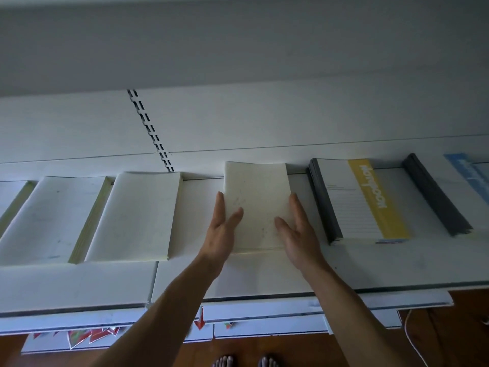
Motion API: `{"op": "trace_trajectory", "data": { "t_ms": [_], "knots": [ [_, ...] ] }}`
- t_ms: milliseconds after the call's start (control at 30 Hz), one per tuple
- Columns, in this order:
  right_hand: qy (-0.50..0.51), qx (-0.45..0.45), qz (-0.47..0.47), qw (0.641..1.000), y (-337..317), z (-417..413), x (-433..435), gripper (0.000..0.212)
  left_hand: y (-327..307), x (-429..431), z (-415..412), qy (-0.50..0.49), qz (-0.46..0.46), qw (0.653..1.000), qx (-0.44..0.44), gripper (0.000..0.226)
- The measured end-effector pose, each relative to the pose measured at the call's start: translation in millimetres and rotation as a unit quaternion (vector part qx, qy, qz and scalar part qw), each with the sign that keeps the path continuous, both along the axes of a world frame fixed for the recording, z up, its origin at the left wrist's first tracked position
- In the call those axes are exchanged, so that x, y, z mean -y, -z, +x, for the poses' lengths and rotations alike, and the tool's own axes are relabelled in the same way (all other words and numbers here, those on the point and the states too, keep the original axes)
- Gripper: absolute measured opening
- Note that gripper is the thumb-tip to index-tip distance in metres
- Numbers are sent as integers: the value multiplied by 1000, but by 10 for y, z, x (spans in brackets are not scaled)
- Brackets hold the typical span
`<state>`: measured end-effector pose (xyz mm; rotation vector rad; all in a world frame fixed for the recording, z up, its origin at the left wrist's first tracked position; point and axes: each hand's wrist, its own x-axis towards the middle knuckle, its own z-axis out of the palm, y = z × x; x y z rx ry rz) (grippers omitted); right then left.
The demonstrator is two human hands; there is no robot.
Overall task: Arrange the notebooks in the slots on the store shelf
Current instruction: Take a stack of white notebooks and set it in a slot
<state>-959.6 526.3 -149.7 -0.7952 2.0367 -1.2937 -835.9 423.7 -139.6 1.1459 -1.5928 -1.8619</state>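
The cream notebook (256, 205) lies on the shelf (264, 274), left of the yellow-striped notebook (370, 202). The left hand (223, 231) and right hand (297, 231) flank it, fingers straight, gripping nothing. Nudging both sides evenly should square it parallel to that neighbour.

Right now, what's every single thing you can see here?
middle stack: one, cream, shelf centre.
cream stacks: three, cream, left of it, last one cut off.
yellow-band stack: one, white, grey spines, right of centre.
blue-band stack: one, grey spines, far right, cut off.
shelf: one, white, under them all.
rail: one, black slots, back panel.
red prints: several, red, below the shelf.
cable: one, white, floor, bottom right.
floor: brown wood, bottom.
feet: two, bare, bottom edge.
left hand: fingers straight, at middle stack's left edge.
right hand: fingers straight, at its right edge.
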Motion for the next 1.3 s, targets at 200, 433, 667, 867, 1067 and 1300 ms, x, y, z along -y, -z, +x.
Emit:
{"op": "trace_trajectory", "data": {
  "t_ms": [200, 433, 667, 867, 1067, 1300],
  "knots": [
    [-5, -14, 0, 1000, 8, 2, 8, 62, -120, -35, 0, 1, -6, 1000, 15, 66],
    [32, -214, 70, 974, -283, -143, 80, 40, -315, 18, 310, -22, -65, 996, 49, 64],
    [-132, -437, 119, 882, -751, 825, 818, 33, -742, 429, 1848, 16, -420, 833, 359, 34],
    [-275, -462, 82, 839, -941, 2879, 1725, 35, -873, 697, 3852, -27, -396, 762, 512, 34],
    [-379, -451, 35, 808, -1020, 4781, 2334, 38, -933, 744, 5640, -131, -332, 749, 558, 28],
    [-452, -425, 5, 784, -975, 6089, 2985, 38, -844, 1028, 6767, -194, -311, 753, 546, 28]
  ]
}}
